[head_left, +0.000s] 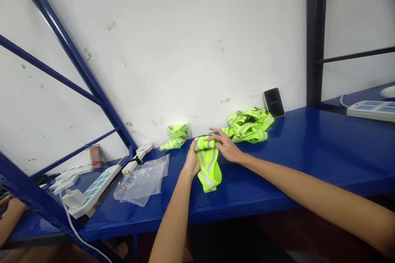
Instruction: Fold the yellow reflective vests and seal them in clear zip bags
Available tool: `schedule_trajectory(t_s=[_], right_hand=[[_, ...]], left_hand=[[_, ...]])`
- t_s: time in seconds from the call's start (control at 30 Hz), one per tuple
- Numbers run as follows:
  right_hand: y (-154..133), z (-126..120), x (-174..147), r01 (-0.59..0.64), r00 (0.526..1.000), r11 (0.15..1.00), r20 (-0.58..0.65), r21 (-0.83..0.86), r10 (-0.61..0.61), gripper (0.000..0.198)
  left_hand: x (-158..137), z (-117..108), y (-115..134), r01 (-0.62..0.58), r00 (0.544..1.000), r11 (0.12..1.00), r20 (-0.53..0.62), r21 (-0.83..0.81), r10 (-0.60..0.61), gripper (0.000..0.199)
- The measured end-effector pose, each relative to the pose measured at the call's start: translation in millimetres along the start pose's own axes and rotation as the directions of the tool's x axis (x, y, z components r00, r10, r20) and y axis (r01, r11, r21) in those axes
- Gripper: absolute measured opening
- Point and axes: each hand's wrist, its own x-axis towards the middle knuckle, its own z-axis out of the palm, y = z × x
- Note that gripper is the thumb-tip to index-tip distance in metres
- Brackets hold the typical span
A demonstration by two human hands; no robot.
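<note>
A neon-yellow reflective strap [208, 166] with silver-grey stripes is partly gathered into a roll or fold, and a loop of it hangs toward the front of the blue table [247, 189]. My left hand [192, 159] grips the gathered part from its left side. On the other side, my right hand [227, 146] touches the top of the same part, its forefinger raised and the other fingers bent onto the strap. Behind and to the right lies a loose heap of similar straps [248, 127]. Two bundled neon-yellow pieces [177, 135] rest against the wall, apparently in clear wrapping.
Clear plastic bags [143, 181] lie left of my hands. Beyond them are a white handheld fan [138, 158] and a white power strip [98, 191]. A dark-screened device [273, 102] leans on the wall. Blue frame posts bound the table; another person's arm [12, 218] shows far left.
</note>
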Motion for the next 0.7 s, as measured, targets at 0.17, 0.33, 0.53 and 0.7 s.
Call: schedule_trajectory(t_s=[0.17,0.33,0.53,0.7], right_hand=[[-12,7,4,-0.418,0.894,0.738,0.099,0.529,0.436,0.072],[-11,7,5,-0.583,0.75,0.488,0.199,0.649,0.631,0.097],[-10,16,1,-0.487,0.829,0.472,0.217,0.735,0.516,0.085],[-8,24,1,-0.407,0.872,0.642,0.066,0.649,0.486,0.083]], left_hand=[[-1,-5,3,-0.211,0.977,0.976,-0.015,0.049,0.212,0.046],[-2,-3,-4,-0.238,0.971,0.968,0.001,0.082,0.239,0.057],[-1,-3,-4,-0.178,0.98,0.981,-0.076,0.076,0.183,0.04],[-4,2,-3,-0.174,0.977,0.984,-0.121,0.042,0.178,0.036]])
